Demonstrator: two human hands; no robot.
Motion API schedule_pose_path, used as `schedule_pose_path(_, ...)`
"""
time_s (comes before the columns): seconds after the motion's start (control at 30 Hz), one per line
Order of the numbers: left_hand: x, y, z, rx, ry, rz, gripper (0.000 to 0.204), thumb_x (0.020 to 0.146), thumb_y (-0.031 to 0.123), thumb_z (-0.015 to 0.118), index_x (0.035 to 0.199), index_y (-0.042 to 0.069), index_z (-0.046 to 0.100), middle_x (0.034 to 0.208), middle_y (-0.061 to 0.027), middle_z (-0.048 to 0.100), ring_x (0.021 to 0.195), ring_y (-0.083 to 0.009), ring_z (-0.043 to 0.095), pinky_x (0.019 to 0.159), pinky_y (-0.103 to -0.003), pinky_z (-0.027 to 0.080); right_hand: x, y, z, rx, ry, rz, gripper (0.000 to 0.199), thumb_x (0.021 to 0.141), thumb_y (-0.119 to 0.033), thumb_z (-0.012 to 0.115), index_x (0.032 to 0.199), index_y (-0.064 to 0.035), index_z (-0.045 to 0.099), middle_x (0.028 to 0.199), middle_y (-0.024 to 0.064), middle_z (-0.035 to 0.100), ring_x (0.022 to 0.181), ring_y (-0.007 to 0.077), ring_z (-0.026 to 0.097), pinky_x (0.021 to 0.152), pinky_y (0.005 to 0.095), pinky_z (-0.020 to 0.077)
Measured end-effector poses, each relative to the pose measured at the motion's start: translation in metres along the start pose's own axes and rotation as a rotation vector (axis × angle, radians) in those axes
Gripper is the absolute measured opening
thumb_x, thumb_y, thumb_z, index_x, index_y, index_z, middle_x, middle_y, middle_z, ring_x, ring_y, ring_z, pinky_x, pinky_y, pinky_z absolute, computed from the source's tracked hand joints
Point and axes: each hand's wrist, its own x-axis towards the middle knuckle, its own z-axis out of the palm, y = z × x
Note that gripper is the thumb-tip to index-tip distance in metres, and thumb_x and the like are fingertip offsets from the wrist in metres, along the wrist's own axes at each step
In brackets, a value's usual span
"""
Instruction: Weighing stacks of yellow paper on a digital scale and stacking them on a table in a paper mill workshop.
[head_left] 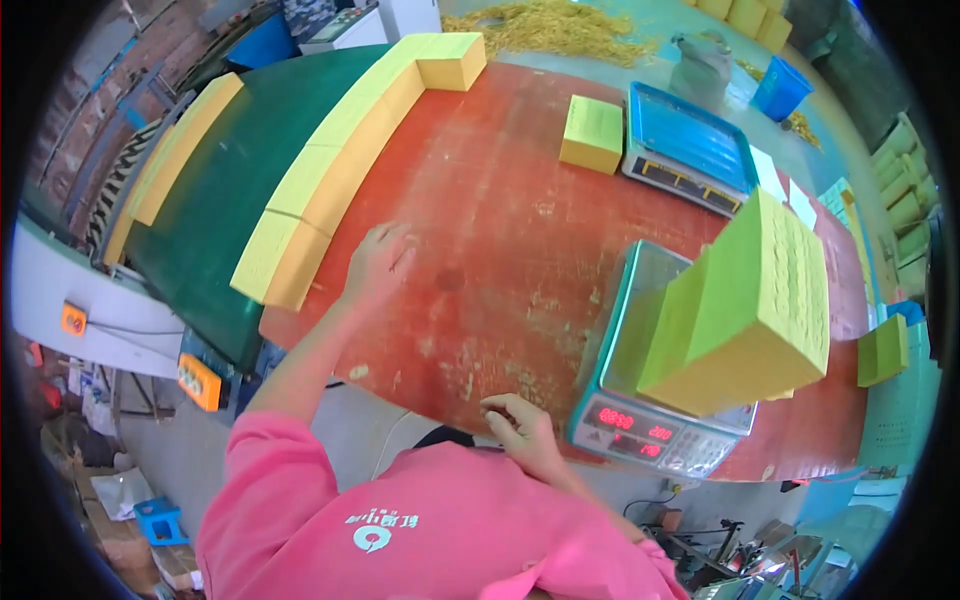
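My left hand (383, 262) is over the red table (470, 210), just right of a row of yellow paper blocks (320, 175). Its fingers look slightly blurred and loosely apart, with nothing seen in them. My right hand (522, 425) rests at the table's near edge, fingers bent but apart and holding nothing visible. Just right of it sits a digital scale (655, 425) with lit red figures. Tall stacked yellow paper blocks (735, 315) stand on that scale, hiding much of its pan.
A second scale with a blue tray (690, 135) stands at the far right, a yellow block (592, 133) beside it. Left of the row runs a green belt (225, 175), with more yellow blocks (185, 150) along its far side. A blue bin (782, 90) stands on the floor beyond.
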Motion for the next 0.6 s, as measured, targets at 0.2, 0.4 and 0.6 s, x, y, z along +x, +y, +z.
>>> schedule_pose_path(0.2,0.166,-0.084,0.011,0.038,0.031,0.149,0.042,0.087,0.024,0.065,0.122,0.003,0.060,0.130,-0.0181,0.056,0.121,-0.0352,0.053,0.100,-0.043,0.045,0.054,0.036,0.038,-0.443,0.552,-0.380,0.022,0.084,0.007,0.059,0.104,0.0004,0.066,0.101,0.0172,0.066,0.088,0.0272,0.066,0.078,0.0340,0.0524)
schedule_pose_path(0.4,0.398,-0.154,0.102,0.012,0.020,0.100,0.031,0.091,0.027,0.053,0.106,0.002,0.063,0.103,-0.0248,0.064,0.098,-0.0419,0.061,0.085,-0.052,0.049,0.065,0.028,0.056,-0.695,0.726,-0.195,0.030,0.077,0.006,0.062,0.106,-0.0011,0.065,0.119,0.0202,0.061,0.100,0.0355,0.063,0.087,0.0396,0.0528)
schedule_pose_path(0.6,0.646,-0.369,0.064,-0.291,-0.065,0.462,0.045,0.102,0.033,0.040,0.131,0.001,0.053,0.124,-0.0200,0.060,0.117,-0.0331,0.054,0.101,-0.042,0.042,0.070,0.013,0.053,-0.922,0.521,-0.121,0.037,0.082,-0.006,0.062,0.119,-0.0056,0.062,0.131,0.0169,0.057,0.118,0.0322,0.058,0.088,0.0395,0.0503)
